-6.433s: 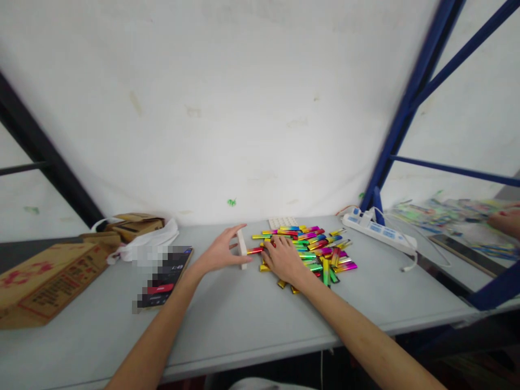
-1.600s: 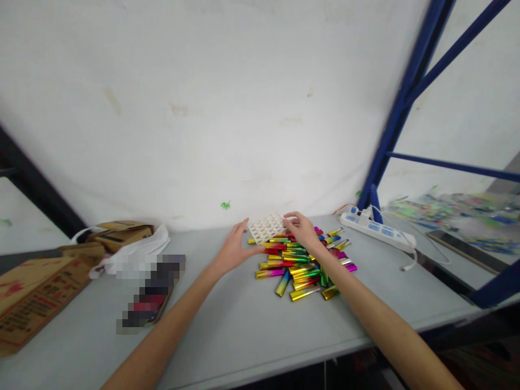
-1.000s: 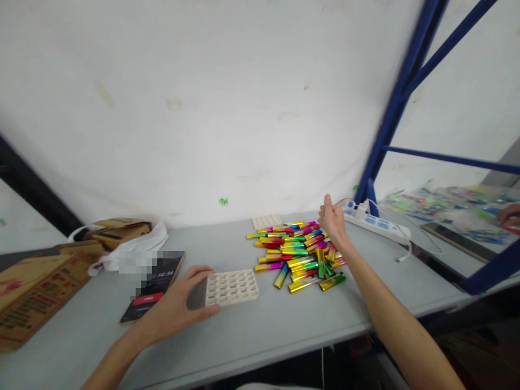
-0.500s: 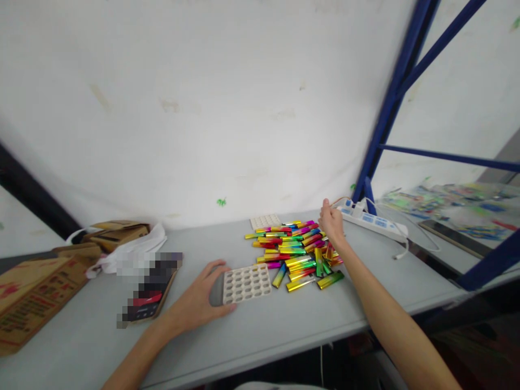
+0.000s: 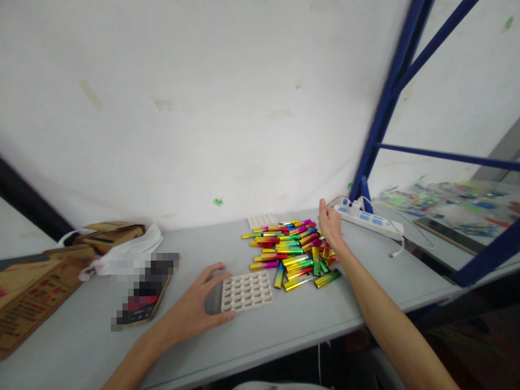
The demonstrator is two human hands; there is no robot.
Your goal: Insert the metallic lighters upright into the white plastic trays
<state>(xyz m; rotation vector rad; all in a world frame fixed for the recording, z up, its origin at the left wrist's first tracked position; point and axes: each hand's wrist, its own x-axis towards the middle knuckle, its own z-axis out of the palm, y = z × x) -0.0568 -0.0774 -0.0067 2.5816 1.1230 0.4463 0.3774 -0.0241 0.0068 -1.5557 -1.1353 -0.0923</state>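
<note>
Your left hand point(image 5: 195, 309) lies spread and flat on the worktop point(image 5: 284, 319) near its front edge, fingertips touching the left side of the white holed tray point(image 5: 246, 291), not gripping it. Your right hand point(image 5: 331, 227) hovers over the back right of the heap of coloured lighters point(image 5: 294, 250); its fingers seem loosely curled, and whether they hold anything cannot be made out. A second tray point(image 5: 263, 220) sits partly hidden behind the heap.
</note>
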